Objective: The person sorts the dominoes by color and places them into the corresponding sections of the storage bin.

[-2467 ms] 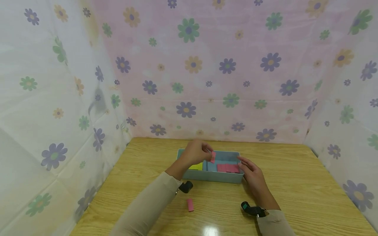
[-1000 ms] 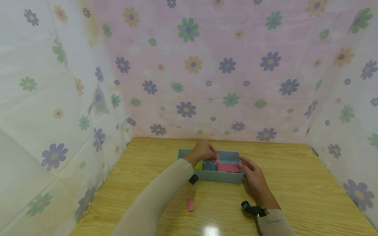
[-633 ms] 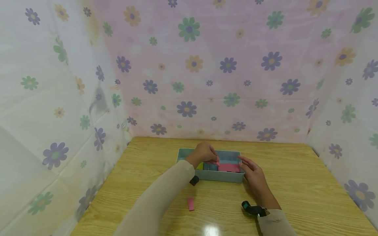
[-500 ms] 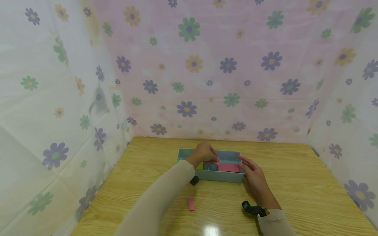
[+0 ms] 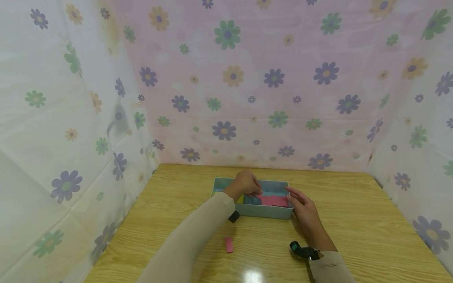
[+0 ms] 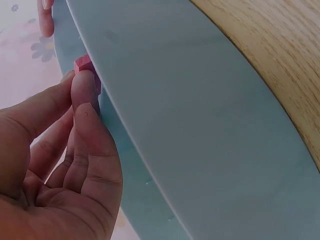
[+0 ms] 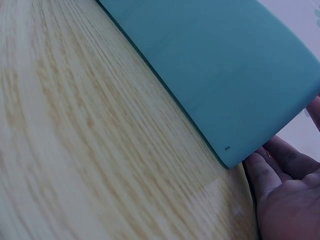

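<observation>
In the head view a pale blue divided box (image 5: 262,211) stands on the table. My left hand (image 5: 245,183) reaches into it, and its thumb and fingers pinch a small pink block (image 6: 84,63), just inside the near wall in the left wrist view. To its right in the box lies a row of pink blocks (image 5: 276,201). A yellow piece (image 5: 240,199) shows in the left part, partly hidden by my left wrist. At the box's right end my right hand (image 5: 305,208) rests with fairly straight fingers against the rim and outer end wall.
One loose pink block (image 5: 229,244) lies on the wooden table (image 5: 354,224) in front of the box. Black wrist devices sit on both forearms. Flower-printed cloth (image 5: 247,78) hangs behind the table and along both sides.
My left hand has moved right and down into the box with the pink block, bringing it to the left end of the pink row. The right hand stays at the box's end.
</observation>
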{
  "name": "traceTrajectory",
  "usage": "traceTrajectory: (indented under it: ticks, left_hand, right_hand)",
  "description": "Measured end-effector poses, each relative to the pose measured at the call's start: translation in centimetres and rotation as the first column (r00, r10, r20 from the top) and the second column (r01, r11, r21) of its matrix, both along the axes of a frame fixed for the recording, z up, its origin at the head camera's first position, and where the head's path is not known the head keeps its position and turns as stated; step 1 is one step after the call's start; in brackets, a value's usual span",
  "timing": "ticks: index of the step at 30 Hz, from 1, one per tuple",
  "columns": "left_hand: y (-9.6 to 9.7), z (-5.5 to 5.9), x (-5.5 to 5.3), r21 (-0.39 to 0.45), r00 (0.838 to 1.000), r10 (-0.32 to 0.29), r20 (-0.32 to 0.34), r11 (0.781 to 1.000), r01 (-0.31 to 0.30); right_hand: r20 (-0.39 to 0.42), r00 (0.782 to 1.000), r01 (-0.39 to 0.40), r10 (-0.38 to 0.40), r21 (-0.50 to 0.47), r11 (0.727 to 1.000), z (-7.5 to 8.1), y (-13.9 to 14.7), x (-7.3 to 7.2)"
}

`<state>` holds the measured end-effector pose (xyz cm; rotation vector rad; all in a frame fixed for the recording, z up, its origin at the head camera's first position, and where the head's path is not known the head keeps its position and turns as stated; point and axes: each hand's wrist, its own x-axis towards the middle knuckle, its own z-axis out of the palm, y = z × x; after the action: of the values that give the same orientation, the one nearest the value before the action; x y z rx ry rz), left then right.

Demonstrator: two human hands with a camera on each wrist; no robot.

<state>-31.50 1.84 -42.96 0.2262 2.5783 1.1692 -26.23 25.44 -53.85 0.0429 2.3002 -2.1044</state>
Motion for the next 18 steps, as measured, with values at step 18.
traceTrajectory:
  ticks: [18]
  left_hand:
    - [0.11, 0.33, 0.13, -0.033, 1.000, -0.008, -0.013, 0.999, 0.008]
  right_hand:
    - [-0.007, 1.000, -0.007, 0.007, 0.008, 1.000, -0.13, 0.02, 0.06]
